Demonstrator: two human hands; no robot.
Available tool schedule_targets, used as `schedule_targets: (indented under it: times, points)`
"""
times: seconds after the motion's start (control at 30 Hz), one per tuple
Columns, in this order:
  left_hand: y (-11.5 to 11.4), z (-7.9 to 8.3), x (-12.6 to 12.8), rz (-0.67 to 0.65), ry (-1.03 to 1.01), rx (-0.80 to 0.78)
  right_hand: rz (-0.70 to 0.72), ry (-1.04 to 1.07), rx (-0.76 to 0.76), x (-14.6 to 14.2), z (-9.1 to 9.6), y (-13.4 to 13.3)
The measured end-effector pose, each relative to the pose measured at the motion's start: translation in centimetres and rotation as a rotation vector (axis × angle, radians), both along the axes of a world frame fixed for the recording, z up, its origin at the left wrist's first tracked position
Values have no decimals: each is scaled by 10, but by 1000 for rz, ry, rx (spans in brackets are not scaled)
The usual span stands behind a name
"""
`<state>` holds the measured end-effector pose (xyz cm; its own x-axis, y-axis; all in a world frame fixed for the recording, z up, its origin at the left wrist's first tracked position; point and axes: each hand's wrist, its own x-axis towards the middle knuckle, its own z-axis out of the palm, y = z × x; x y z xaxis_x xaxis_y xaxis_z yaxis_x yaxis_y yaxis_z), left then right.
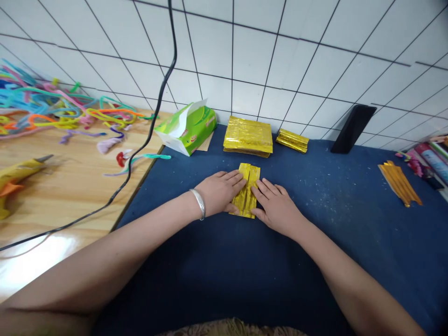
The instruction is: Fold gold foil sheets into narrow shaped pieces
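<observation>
A folded gold foil sheet (249, 179) lies on the blue mat (315, 224) in front of me. My left hand (220, 191), with a silver bangle on its wrist, lies flat on the sheet's left flap, fingers stretched out. My right hand (276, 205) presses flat on the right flap, fingers extended toward the centre crease. Both flaps meet along the middle of the sheet. Behind it sits a stack of gold foil sheets (248, 136) and a smaller folded gold piece (292, 140).
A green tissue box (187, 128) stands at the mat's back left. Coloured pipe cleaners (52, 109), a yellow glue gun (17, 175) and a black cable (147, 140) are on the wooden table. A black phone (353, 128) leans on the tiled wall; gold strips (401, 183) lie right.
</observation>
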<state>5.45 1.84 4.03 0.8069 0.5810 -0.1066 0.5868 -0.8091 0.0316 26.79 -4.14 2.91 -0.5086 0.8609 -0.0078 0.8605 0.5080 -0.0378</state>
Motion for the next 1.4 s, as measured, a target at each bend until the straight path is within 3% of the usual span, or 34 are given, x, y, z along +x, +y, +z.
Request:
schedule_targets:
  times: [0.27,0.4,0.67,0.8,0.97,1.13,1.3,1.4]
  points:
    - [16,-20,-7,-187,-87,-170,4,9,14,2,-2,2]
    - [21,-21,-12,-217,-119,-228,37,-11,14,-2,9,-9]
    - [25,-17,-13,-231,-168,-284,254,17,-59,6,34,-11]
    - [29,-18,-13,-239,-199,-308,223,-25,127,7,26,-5]
    - [31,-20,-14,-241,-250,-306,331,-2,286,0,11,-2]
    - [32,-20,-14,-222,-267,-305,324,32,271,1,5,-1]
    - [33,-21,-15,-211,-273,-323,194,101,265,5,0,4]
    - [32,-20,-14,-209,-277,-324,242,107,237,2,-1,3]
